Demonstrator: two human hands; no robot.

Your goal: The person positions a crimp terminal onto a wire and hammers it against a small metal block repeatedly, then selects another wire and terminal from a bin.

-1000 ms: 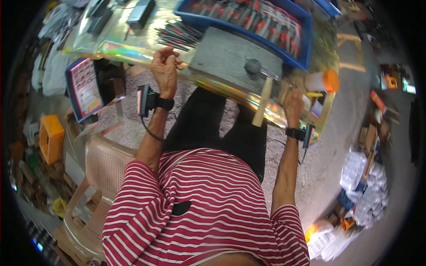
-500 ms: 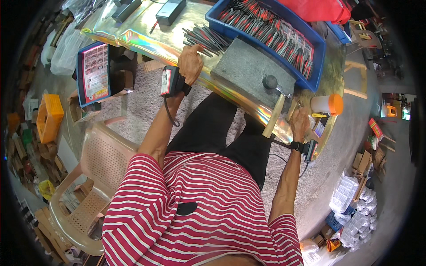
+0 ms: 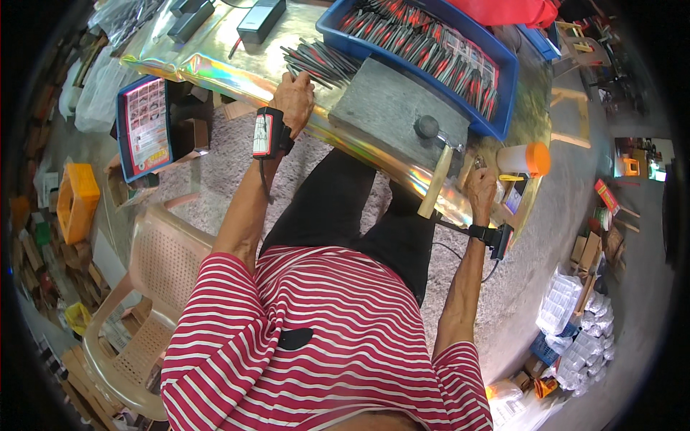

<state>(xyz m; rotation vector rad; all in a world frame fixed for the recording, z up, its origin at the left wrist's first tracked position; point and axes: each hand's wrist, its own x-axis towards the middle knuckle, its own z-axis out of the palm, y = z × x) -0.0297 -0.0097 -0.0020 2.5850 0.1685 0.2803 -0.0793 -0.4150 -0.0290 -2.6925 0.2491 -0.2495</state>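
My left hand (image 3: 293, 102) is at the table's near edge, by the left end of a loose pile of thin dark rods (image 3: 321, 62). Its fingers are bent together, and a slim piece seems to stick out at their tips; its kind is too small to tell. My right hand (image 3: 480, 188) is curled at the table's right end, beside small metal pieces and a white jar (image 3: 513, 161) with an orange lid. What its fingers hold, if anything, is hidden. Between the hands, a hammer (image 3: 437, 183) with a wooden handle rests on a grey slab (image 3: 392, 100), its handle overhanging the near edge.
Behind the slab stands a blue bin (image 3: 507, 115) full of dark and red slim pieces. A grey box-shaped device (image 3: 260, 21) lies at the back left. A plastic chair (image 3: 169, 251) is at my left, and a printed blue-framed box (image 3: 146, 129) stands left of the table.
The whole view has shifted slightly to the left. My left hand's fingers have drawn together at the pile's left end. My right hand stays by the jar, almost unmoved.
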